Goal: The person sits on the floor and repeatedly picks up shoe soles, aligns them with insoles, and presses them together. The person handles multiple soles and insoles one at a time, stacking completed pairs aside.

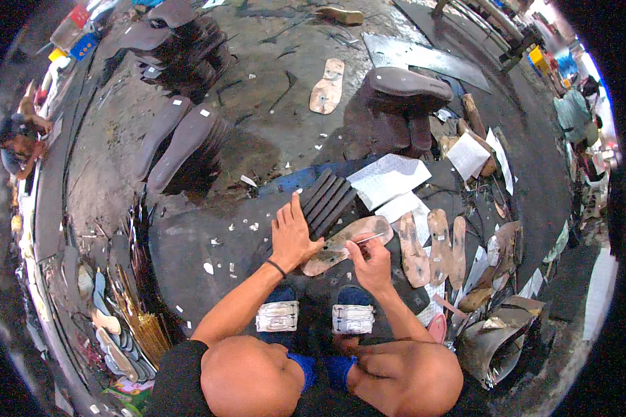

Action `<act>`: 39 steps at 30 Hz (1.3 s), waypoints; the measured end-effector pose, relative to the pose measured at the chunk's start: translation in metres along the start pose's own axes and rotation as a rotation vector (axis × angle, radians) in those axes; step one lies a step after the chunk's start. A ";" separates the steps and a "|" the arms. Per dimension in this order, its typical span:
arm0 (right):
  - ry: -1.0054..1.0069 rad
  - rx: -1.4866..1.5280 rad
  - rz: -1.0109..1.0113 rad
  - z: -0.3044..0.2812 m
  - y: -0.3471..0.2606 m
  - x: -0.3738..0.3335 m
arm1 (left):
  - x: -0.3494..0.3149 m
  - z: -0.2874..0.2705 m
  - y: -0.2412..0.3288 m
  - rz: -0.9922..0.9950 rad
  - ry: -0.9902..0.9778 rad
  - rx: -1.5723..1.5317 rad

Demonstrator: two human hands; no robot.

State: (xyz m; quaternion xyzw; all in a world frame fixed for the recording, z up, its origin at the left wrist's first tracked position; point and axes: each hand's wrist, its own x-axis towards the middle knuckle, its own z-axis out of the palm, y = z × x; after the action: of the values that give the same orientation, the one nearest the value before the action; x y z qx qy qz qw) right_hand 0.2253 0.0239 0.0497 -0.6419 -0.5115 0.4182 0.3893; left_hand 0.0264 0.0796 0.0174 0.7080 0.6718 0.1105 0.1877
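Observation:
My left hand (pixel 290 238) lies flat with its fingers stretched out on the near end of a black, ridged rubber-looking piece (pixel 332 198). Its thumb reaches the edge of a worn tan sole-shaped template (pixel 321 260). That template lies slanted between my hands, its right end beside my right hand (pixel 373 265). Pinched in my right fingers is a thin, pale, pointed tool (pixel 370 238), held over the template; its exact kind is unclear. Right of my right hand, several more tan sole-shaped templates (pixel 438 247) lie side by side.
Stacks of dark brown soles stand ahead at left (pixel 177 146) and right (pixel 407 90). A single template (pixel 327 87) lies on the floor between them. White sheets (pixel 389 179) and a bent grey piece (pixel 497 340) lie to the right. A person (pixel 24 139) is at far left.

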 end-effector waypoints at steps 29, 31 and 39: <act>-0.022 -0.091 -0.125 -0.027 0.015 0.025 | 0.067 -0.208 -0.138 -0.417 0.272 -1.665; -0.049 -0.013 -0.085 -0.006 0.014 0.023 | 0.084 -0.237 -0.229 -0.558 0.319 -1.600; 0.012 -0.143 0.027 -0.043 0.048 0.050 | 0.088 -0.224 -0.226 -0.788 0.709 -0.324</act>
State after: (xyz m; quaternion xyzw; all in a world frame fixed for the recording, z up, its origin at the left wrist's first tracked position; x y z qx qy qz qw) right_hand 0.2874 0.0611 0.0128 -0.6774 -0.5289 0.3819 0.3399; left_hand -0.2648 0.1994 0.1181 0.2846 0.8822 0.3656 0.0839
